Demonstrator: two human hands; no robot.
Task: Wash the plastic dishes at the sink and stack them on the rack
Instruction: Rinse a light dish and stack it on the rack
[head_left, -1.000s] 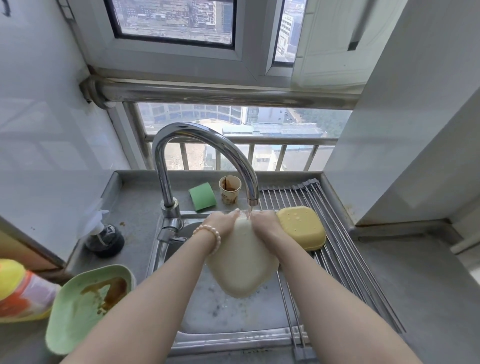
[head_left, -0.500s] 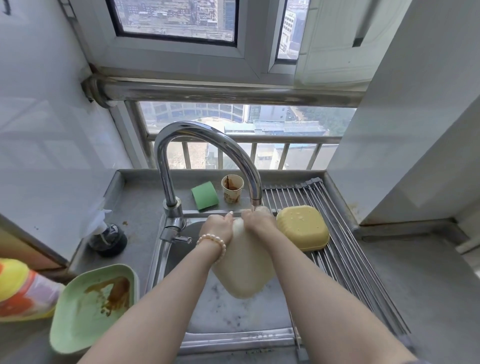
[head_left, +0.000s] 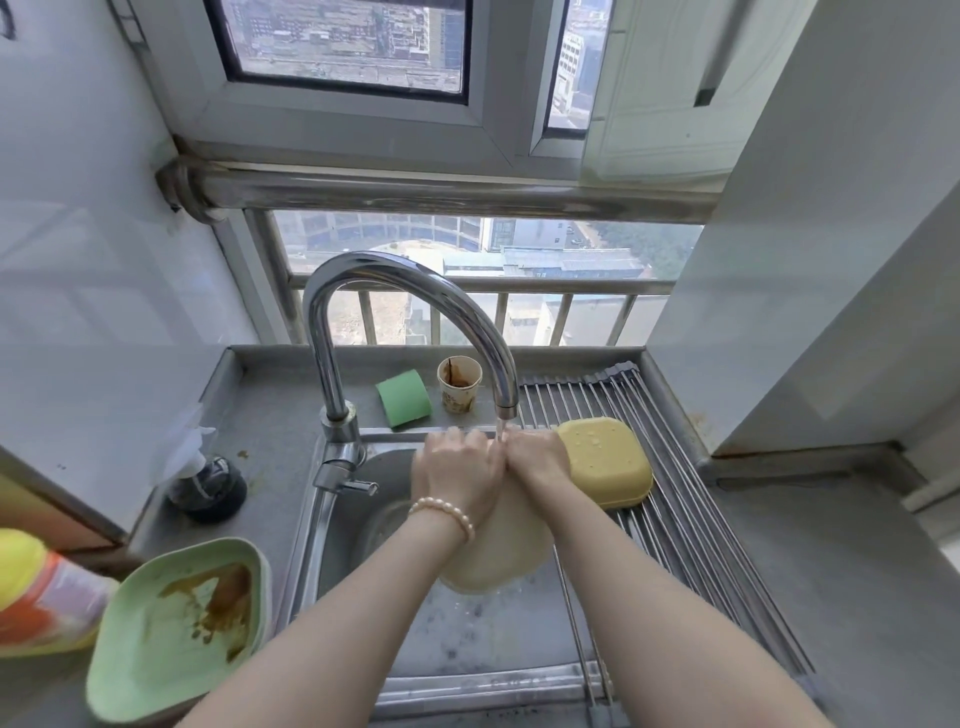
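A cream plastic dish (head_left: 501, 553) hangs tilted over the sink (head_left: 353, 561), its top edge under the running tap (head_left: 506, 400). My left hand (head_left: 457, 475) lies over the dish's upper left with fingers curled round its edge. My right hand (head_left: 537, 460) grips the upper right edge, touching the left hand under the water stream. A yellow dish (head_left: 605, 467) lies upside down on the roll-up wire rack (head_left: 691, 525) at the right. A green dish (head_left: 176, 629) with brown sauce stains sits on the counter at the lower left.
A green sponge (head_left: 404, 397) and a stained paper cup (head_left: 460, 384) stand behind the sink. A dark soap dispenser (head_left: 208, 486) is at the left. A yellow and orange bottle (head_left: 36, 597) lies at the far left edge. Steel counter (head_left: 841, 597) extends right of the rack.
My left hand has slid from the dish's left edge over its top face, now meeting the right hand under the tap. The dish stays in place.
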